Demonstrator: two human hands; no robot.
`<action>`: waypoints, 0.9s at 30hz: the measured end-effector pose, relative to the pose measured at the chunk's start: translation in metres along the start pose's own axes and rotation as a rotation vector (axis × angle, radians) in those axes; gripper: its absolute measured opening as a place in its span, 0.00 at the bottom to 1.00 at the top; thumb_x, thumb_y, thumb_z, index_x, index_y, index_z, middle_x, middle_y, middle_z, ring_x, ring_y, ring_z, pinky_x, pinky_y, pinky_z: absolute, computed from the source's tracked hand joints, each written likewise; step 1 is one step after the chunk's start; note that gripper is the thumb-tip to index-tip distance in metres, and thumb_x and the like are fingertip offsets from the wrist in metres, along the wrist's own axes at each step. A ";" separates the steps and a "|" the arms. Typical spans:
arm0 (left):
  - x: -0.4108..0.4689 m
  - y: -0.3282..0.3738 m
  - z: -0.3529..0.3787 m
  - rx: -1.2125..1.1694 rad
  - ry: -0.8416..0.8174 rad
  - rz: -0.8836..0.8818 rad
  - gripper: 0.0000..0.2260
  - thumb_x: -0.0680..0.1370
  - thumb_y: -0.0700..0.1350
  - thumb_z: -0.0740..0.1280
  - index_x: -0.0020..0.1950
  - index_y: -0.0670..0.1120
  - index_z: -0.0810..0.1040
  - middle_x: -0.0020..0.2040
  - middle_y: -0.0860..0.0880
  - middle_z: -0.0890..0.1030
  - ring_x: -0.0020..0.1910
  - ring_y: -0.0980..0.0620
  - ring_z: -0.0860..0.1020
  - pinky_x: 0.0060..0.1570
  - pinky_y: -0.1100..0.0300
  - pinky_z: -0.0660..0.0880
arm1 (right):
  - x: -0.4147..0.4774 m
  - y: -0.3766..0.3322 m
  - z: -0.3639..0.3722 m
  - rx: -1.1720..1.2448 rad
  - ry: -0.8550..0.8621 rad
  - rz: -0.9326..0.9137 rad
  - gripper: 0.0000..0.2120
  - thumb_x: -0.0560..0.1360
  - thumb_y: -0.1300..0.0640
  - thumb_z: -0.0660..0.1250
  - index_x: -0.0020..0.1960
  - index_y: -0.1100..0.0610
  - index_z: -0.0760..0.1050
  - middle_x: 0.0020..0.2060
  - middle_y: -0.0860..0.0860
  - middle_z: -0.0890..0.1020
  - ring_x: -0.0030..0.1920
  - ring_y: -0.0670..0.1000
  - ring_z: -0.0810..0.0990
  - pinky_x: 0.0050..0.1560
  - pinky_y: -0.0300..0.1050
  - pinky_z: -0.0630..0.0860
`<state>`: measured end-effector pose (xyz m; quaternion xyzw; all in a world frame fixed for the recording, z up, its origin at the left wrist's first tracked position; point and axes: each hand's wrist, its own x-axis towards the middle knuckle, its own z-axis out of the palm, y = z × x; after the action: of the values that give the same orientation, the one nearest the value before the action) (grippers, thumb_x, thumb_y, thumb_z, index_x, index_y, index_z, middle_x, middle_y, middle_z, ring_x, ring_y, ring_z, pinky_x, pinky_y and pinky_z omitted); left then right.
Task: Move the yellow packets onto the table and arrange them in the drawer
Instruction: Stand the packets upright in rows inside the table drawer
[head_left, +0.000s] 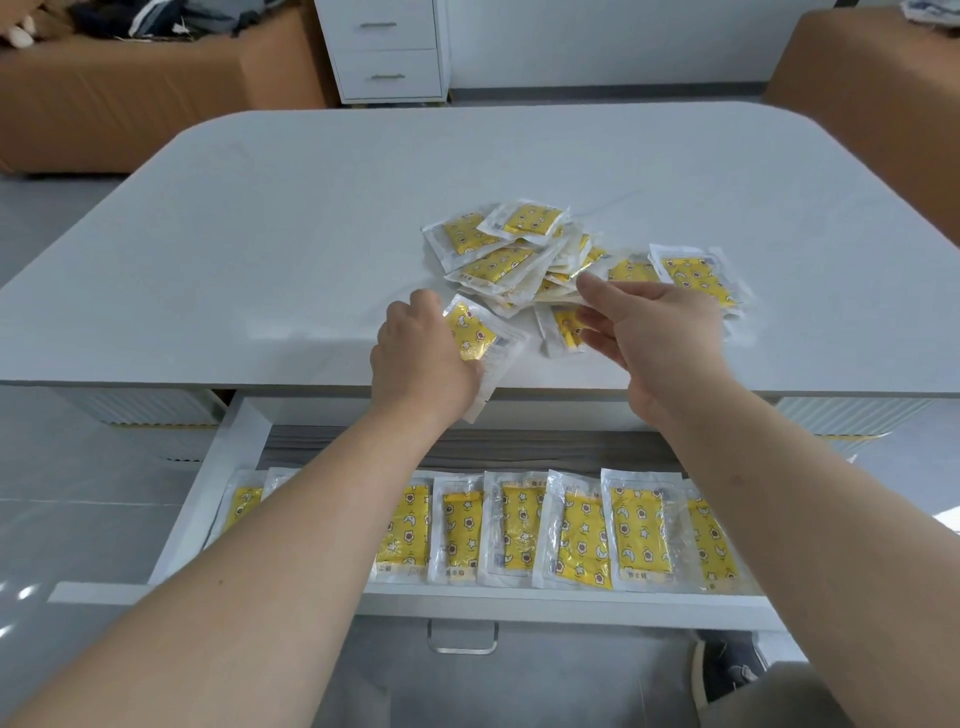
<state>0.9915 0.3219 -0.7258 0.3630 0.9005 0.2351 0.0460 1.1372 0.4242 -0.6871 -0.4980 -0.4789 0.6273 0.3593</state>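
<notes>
Head view: grey table (311, 234) is sitting above an open white drawer (244, 431). A pile of yellow packets (519, 249) is lying near the table's front; a row of packets (571, 535) is lying side by side along the drawer's front. By the pile, right hand (660, 332) is hovering, fingers loose, gripping nothing. At the table edge, left hand (421, 358) is gripping a single packet (472, 332).

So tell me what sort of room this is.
Probably a living room: brown sofas sit behind a low white table with an open drawer, and a white cabinet stands at the far wall.
</notes>
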 end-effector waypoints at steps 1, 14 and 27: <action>0.000 0.000 -0.001 -0.032 -0.022 -0.039 0.32 0.72 0.47 0.77 0.72 0.45 0.66 0.65 0.43 0.71 0.61 0.42 0.74 0.54 0.53 0.72 | -0.002 0.000 -0.001 0.001 0.017 -0.033 0.10 0.70 0.55 0.81 0.38 0.56 0.81 0.38 0.55 0.87 0.45 0.55 0.88 0.51 0.51 0.85; -0.025 -0.004 -0.020 -0.533 -0.078 -0.275 0.11 0.75 0.47 0.70 0.51 0.40 0.82 0.46 0.45 0.85 0.45 0.42 0.83 0.47 0.46 0.80 | -0.009 0.015 -0.011 0.026 0.014 -0.089 0.16 0.68 0.72 0.69 0.43 0.53 0.73 0.38 0.50 0.77 0.40 0.56 0.80 0.54 0.65 0.82; -0.030 -0.056 -0.055 -0.611 -0.474 -0.432 0.13 0.70 0.36 0.78 0.52 0.40 0.83 0.45 0.43 0.87 0.48 0.42 0.86 0.52 0.51 0.81 | -0.016 0.022 -0.008 0.111 -0.240 0.131 0.24 0.69 0.81 0.65 0.54 0.55 0.74 0.59 0.64 0.80 0.56 0.66 0.84 0.57 0.63 0.81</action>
<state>0.9640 0.2448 -0.7051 0.1800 0.8094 0.3856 0.4047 1.1491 0.4046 -0.7039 -0.4290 -0.4493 0.7300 0.2848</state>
